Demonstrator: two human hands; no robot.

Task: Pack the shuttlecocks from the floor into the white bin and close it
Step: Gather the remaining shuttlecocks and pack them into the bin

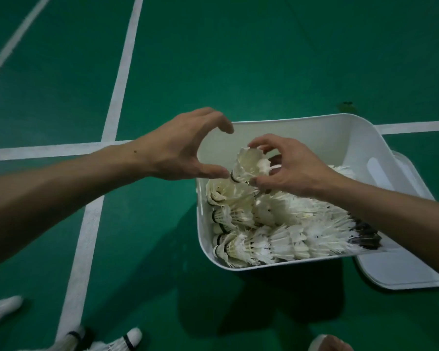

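Observation:
The white bin (pixel 345 138) stands on the green court floor, holding several feather shuttlecocks (pixel 276 231) piled along its near side. My right hand (pixel 297 168) is over the bin, its fingers and thumb curled round a short stack of shuttlecocks (pixel 250 165) that points left. My left hand (pixel 180 150) hovers at the bin's left rim, fingers and thumb spread in a wide C, the thumb tip just beside the stack's cork end, holding nothing. Three shuttlecocks (pixel 0 307) (pixel 71 338) (pixel 122 342) lie on the floor at the bottom left.
The bin's white lid (pixel 401 272) lies flat on the floor under and to the right of the bin. White court lines (pixel 122 79) cross the floor left of the bin. A knee or toe (pixel 330 343) shows at the bottom edge.

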